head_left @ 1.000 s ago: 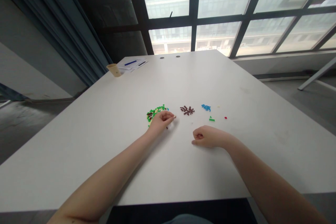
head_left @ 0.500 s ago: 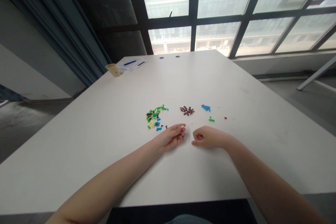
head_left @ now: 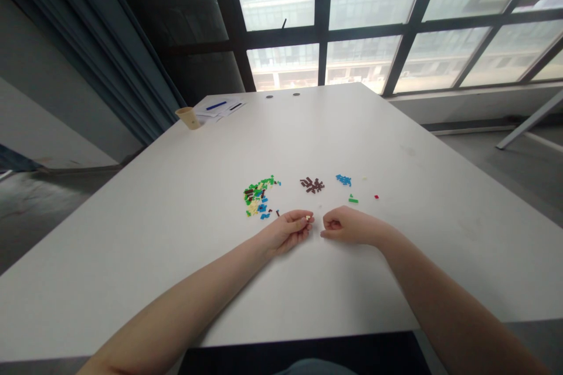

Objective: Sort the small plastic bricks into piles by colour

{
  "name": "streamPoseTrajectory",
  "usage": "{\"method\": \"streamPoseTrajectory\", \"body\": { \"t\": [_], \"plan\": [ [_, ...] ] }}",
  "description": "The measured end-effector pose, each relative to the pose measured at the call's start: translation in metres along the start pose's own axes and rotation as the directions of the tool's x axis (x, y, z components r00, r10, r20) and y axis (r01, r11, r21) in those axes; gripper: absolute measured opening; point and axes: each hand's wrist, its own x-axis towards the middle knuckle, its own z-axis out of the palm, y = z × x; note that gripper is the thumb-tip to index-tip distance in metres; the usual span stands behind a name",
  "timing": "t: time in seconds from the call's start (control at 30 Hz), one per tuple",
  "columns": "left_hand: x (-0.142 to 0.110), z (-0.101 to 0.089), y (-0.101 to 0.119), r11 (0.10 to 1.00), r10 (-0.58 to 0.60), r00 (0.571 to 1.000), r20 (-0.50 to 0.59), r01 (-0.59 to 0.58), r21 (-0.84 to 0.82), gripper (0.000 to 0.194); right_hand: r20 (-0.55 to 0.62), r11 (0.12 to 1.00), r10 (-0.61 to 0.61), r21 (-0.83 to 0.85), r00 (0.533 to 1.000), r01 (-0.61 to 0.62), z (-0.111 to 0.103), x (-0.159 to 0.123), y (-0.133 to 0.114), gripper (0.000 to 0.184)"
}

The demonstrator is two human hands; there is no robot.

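Observation:
Between the thumb and fingers of my left hand is a small pale yellow brick. My right hand is curled just to the right of it, a small gap apart; what its fingers hold, if anything, is hidden. Left of my hands lies a mixed pile of toy bricks in green, blue, yellow and brown. Beyond my fingertips are a heap of brown bricks and a cluster of blue bricks. A few green bricks and one red brick lie past my right hand.
All of this is on a wide white table. At its far left stand a beige paper cup and papers with a blue pen. Large windows rise behind the far edge, and a curtain hangs at the left.
The fingers of my left hand have shifted slightly, and the yellow brick in them sits a little lower and farther right. My right hand stays curled, almost in place.

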Motion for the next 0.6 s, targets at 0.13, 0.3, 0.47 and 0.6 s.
{"method": "streamPoseTrajectory", "body": {
  "t": [0.13,0.3,0.47,0.6],
  "plan": [
    [0.000,-0.002,-0.002,0.998,-0.017,0.999,0.031,0.015,0.055,0.021,-0.287,0.982,-0.163,0.039,0.944,0.182,-0.009,-0.003,-0.005,0.012],
    [-0.001,-0.003,-0.004,0.994,-0.052,0.996,0.076,0.044,0.105,0.025,-0.342,0.948,-0.276,0.059,0.898,0.314,-0.008,-0.006,-0.015,0.018],
    [-0.003,-0.003,-0.002,0.984,-0.059,0.993,0.097,0.042,0.172,0.031,-0.337,0.951,-0.259,0.076,0.905,0.300,0.003,-0.002,-0.021,0.016],
    [-0.002,-0.001,-0.002,0.984,-0.044,0.996,0.082,0.029,0.173,0.032,-0.409,0.955,-0.239,0.063,0.881,0.288,-0.006,0.002,-0.007,0.016]
  ]
}}
